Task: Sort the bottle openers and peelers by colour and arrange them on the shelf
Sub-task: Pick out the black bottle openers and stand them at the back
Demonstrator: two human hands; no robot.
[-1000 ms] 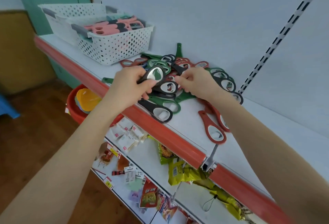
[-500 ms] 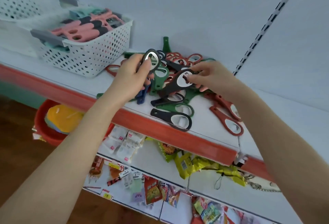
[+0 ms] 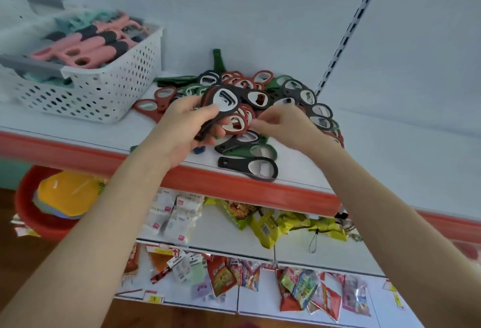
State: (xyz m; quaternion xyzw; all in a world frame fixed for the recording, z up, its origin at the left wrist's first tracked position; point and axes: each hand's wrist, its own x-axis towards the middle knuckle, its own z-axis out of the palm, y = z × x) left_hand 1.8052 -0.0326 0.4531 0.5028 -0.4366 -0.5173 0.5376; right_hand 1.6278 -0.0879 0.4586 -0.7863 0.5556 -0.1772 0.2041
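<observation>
A heap of red, green and black bottle openers (image 3: 291, 90) lies on the white shelf (image 3: 390, 161) against the back panel. My left hand (image 3: 182, 132) grips a small stack of black openers (image 3: 225, 101) just above the heap's near side. My right hand (image 3: 286, 125) hovers beside it with curled fingers, its tips at the rim of a red opener (image 3: 238, 124); whether they pinch it is unclear. One black opener (image 3: 250, 167) lies alone by the shelf's red front edge (image 3: 234, 187). Pink and teal peelers (image 3: 86, 46) fill a white basket (image 3: 88, 93) at the left.
A second white basket stands behind the first at the far left. Below are shelves with snack packets (image 3: 273, 223) and hanging packets (image 3: 223, 278). A red basin with yellow plates (image 3: 28, 218) sits at the lower left. A slotted upright (image 3: 346, 33) runs up the back panel.
The black opener that my right hand held has joined the stack in my left hand. My right hand has dropped lower towards the heap. The view has shifted closer.
</observation>
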